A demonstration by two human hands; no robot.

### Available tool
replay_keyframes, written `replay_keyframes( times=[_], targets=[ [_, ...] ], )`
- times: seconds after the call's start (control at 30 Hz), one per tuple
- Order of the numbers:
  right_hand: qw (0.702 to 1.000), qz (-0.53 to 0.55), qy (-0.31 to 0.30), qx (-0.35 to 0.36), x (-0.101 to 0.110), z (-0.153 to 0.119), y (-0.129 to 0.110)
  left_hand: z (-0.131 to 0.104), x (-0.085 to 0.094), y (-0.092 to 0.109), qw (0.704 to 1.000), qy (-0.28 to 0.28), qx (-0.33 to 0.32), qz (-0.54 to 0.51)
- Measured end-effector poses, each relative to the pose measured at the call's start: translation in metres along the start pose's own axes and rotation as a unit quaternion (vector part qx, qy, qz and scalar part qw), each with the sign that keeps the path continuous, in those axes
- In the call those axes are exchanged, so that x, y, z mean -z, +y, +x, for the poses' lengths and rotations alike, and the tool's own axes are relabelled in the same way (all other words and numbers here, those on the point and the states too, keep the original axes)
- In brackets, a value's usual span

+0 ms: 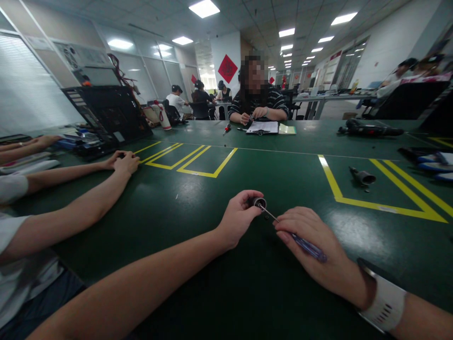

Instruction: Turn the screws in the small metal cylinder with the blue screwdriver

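My left hand point(240, 215) is closed round a small round metal housing point(261, 202), its open end turned toward me and to the right. A screwdriver point(307, 246) with a clear purple handle lies in the grip of my right hand point(311, 236). Its thin shaft slants up and left, and the tip reaches inside the housing; what it touches in there is too small to make out. On the green table point(198, 212), just below the housing, rests a tiny dark part point(266, 217).
Yellow tape point(382, 208) at right frames a grey cup-shaped part point(364, 176). Farther back lies a black tool point(371, 128). Across the table a person handles a small object near a clipboard point(262, 127) and a red screwdriver point(227, 128). At left, other people's forearms point(78, 203) rest on the table.
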State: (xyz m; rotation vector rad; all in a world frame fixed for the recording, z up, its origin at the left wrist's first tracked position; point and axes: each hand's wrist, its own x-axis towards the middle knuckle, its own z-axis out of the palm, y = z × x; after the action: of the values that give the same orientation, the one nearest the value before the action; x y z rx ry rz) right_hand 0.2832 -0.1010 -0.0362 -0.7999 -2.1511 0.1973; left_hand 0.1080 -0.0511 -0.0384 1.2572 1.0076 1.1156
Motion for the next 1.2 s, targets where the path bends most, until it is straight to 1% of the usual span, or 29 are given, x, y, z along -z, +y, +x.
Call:
replay_keyframes(
  times=[0.17,0.3,0.43,0.57,0.67,0.73,0.8,0.87,0.93,0.97,1.0,1.03,1.1,1.2],
  targets=[
    [1.0,-0.017,0.003,-0.016,-0.003,-0.001,0.003,-0.001,0.0,-0.001,1.0,-0.008,-0.009,0.001],
    [0.999,-0.021,-0.012,-0.022,-0.003,-0.001,0.003,-0.002,0.001,0.0,1.0,-0.023,-0.01,0.012],
    [0.999,-0.025,-0.022,-0.02,-0.001,0.0,0.001,-0.002,0.001,0.001,1.0,-0.021,-0.013,0.015],
    [1.0,-0.026,-0.013,-0.002,-0.001,0.002,-0.002,-0.002,0.0,-0.001,1.0,-0.019,-0.016,0.01],
    [0.999,-0.026,-0.019,-0.006,-0.001,0.002,-0.004,-0.001,0.0,-0.002,1.0,-0.019,-0.014,0.008],
    [1.0,-0.006,-0.002,-0.017,-0.001,0.002,-0.004,0.0,0.0,-0.003,1.0,-0.018,-0.009,0.006],
    [0.997,0.036,0.034,-0.06,0.0,0.002,-0.004,0.0,0.001,-0.003,1.0,-0.01,-0.007,-0.001],
    [0.982,0.093,0.059,-0.157,0.001,0.002,0.0,0.001,0.002,-0.002,1.0,0.004,-0.002,-0.013],
    [0.948,0.156,0.06,-0.271,0.0,0.002,0.007,0.002,0.004,-0.002,1.0,0.023,0.006,-0.017],
    [0.928,0.189,0.058,-0.316,0.0,0.002,0.012,0.002,0.004,-0.002,0.999,0.033,0.01,-0.013],
    [0.91,0.22,0.063,-0.346,-0.002,0.001,0.016,0.002,0.004,-0.002,0.999,0.042,0.013,-0.006],
    [0.895,0.247,0.07,-0.364,-0.003,0.001,0.02,0.003,0.004,-0.002,0.999,0.049,0.015,0.002],
    [0.88,0.278,0.082,-0.375,-0.006,0.001,0.026,0.003,0.004,-0.002,0.998,0.053,0.018,0.012],
    [0.883,0.272,0.068,-0.377,-0.006,0.002,0.026,0.003,0.003,-0.002,0.999,0.046,0.02,0.014]
  ],
)
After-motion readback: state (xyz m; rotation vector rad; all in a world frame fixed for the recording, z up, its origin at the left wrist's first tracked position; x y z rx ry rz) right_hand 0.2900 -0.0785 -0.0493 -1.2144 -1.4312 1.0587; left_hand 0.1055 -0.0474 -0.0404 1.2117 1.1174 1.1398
